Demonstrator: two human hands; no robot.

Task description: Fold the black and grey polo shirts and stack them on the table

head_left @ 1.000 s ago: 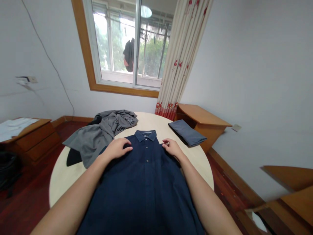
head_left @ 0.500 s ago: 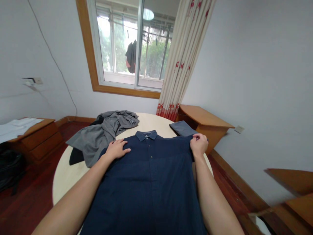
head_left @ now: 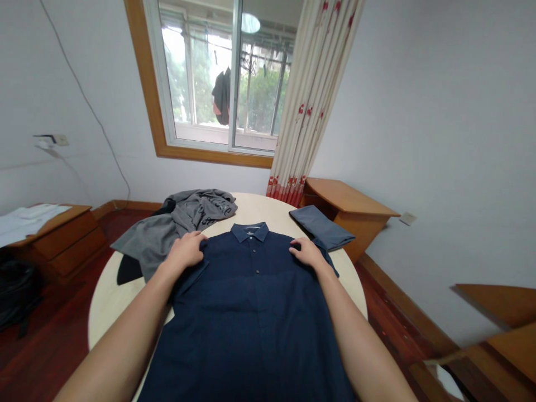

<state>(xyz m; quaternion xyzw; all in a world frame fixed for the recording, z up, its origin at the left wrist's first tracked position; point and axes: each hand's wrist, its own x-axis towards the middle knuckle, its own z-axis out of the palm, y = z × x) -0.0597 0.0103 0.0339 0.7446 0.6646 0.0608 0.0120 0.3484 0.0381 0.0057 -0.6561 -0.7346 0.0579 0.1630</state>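
Observation:
A dark navy button-up shirt (head_left: pixel 251 301) lies spread front side up, its collar (head_left: pixel 250 231) at the far end and its lower part running toward me. My left hand (head_left: pixel 186 251) rests on the shirt's left shoulder by the sleeve, fingers bent and thumb apart from them. Over the opposite shoulder, my right hand (head_left: pixel 309 253) touches the cloth with a gap between thumb and forefinger. Neither hand visibly pinches the fabric. The right sleeve shows partly beyond my right hand.
Under the shirt is a round pale table (head_left: pixel 103 312). A crumpled grey garment (head_left: pixel 154 240) lies at its left, over something black. A folded grey-blue cloth (head_left: pixel 322 226) sits at the far right. Wooden desk (head_left: pixel 352 198), curtain (head_left: pixel 310 106) and window stand behind.
My right hand has let go of the right sleeve and moved inward to the shoulder. My left hand has shifted slightly outward and its fingers have bent. The folded cloth is now more visible.

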